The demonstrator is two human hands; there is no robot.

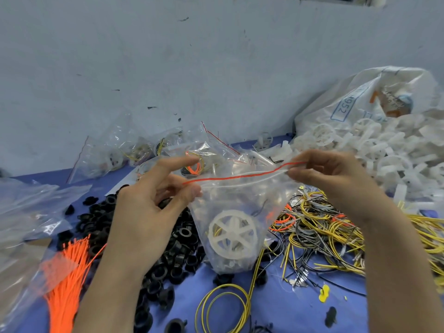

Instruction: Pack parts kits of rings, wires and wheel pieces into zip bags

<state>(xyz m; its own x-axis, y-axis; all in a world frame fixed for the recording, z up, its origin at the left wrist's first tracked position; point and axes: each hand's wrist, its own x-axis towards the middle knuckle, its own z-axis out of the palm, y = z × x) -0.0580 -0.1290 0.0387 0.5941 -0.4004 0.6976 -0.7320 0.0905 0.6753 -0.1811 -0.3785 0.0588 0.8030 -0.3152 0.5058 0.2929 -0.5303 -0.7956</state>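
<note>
I hold a clear zip bag with a red strip along its top edge, above the blue table. My left hand pinches the bag's left top corner between thumb and finger. My right hand pinches the right end of the strip. Inside the bag lie a white spoked wheel piece, some yellow wire and an orange wire. A heap of black rings lies below my left hand. Tangled yellow, grey and orange wires lie under my right hand.
White wheel pieces spill from a white sack at the back right. Filled zip bags are piled against the wall. Empty bags and a bundle of orange ties lie at the left. A yellow wire coil sits near the front.
</note>
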